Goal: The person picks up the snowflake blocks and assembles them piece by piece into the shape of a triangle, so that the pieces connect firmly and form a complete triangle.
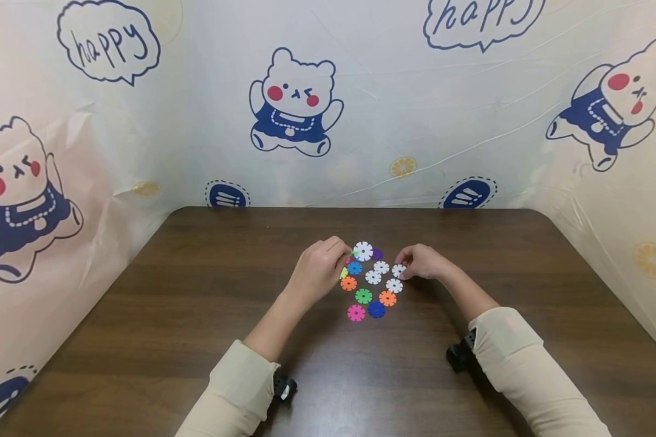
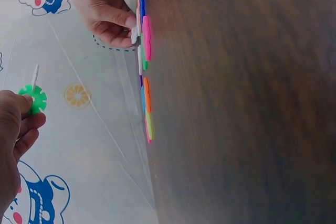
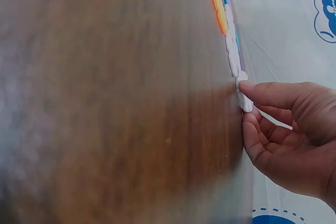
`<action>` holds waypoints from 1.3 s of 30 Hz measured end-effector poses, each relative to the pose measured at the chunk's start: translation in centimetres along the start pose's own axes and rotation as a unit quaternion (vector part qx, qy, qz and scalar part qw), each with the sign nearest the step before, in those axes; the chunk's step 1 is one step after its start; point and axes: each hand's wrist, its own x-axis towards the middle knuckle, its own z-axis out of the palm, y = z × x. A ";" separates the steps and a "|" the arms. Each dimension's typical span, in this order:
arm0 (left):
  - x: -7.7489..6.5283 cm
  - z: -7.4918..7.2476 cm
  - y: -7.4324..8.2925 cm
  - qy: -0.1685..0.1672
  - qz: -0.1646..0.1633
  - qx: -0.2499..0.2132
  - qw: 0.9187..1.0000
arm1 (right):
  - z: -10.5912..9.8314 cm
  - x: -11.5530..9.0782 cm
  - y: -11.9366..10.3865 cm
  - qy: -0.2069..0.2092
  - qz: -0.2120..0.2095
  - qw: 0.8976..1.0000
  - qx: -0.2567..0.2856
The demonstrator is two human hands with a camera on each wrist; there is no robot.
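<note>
And here's the left hand (image 1: 321, 267), thumb and fingers pinched on a green disc (image 2: 35, 98) that it holds up above the surface (image 1: 197, 315). A white notched disc (image 1: 363, 251) is joined to that green one, the two set crosswise: in the left wrist view the white shows edge-on, jutting from the green rim.

Over to the right hand (image 1: 425, 262), at the right edge of the cluster, thumb and fingertips closed on another white disc (image 1: 398, 271); whether that disc quite touches the surface is hard to say at this low angle.

Between the hands lie the loose discs: two white ones side by side in the middle, a third white disc (image 1: 394, 285) just below the right hand's piece, a purple disc (image 1: 378, 254) behind the raised pair. Down the left, a light blue disc (image 1: 354, 267) and an orange disc (image 1: 348, 283), with a yellow disc (image 1: 343, 274) partly hidden by the left hand. Nearest the person, pink (image 1: 356, 312) sits beside dark blue (image 1: 376, 309), with a second green and a second orange just beyond.
</note>
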 end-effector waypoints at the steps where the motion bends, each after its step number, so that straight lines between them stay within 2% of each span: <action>1: 0.0 0.0 0.0 0.000 0.000 0.000 1.000 | 0.0 0.0 0.0 0.002 -0.001 1.000 -0.001; 10: 0.0 0.0 0.0 -0.001 -0.003 -0.002 1.000 | -0.1 -0.4 0.0 0.017 -0.017 1.000 -0.018; 17: 0.0 -0.2 0.0 -0.001 -0.006 -0.002 1.000 | -0.3 -1.0 0.1 0.031 -0.007 0.999 0.042; 24: -0.1 -0.2 0.1 -0.002 -0.012 -0.001 1.000 | -0.1 -1.8 0.0 0.056 -0.040 0.994 0.086; 27: -0.1 -0.1 0.0 -0.003 -0.014 0.000 1.000 | -0.1 -2.2 -0.2 0.077 -0.056 0.991 0.091; 33: -0.2 -0.2 0.0 -0.006 -0.015 -0.003 1.000 | 0.1 -2.9 -0.6 0.115 -0.062 0.987 0.089; 39: -0.2 -0.1 0.0 -0.023 -0.024 -0.004 0.999 | 0.2 -3.3 -0.8 0.138 -0.079 0.980 0.119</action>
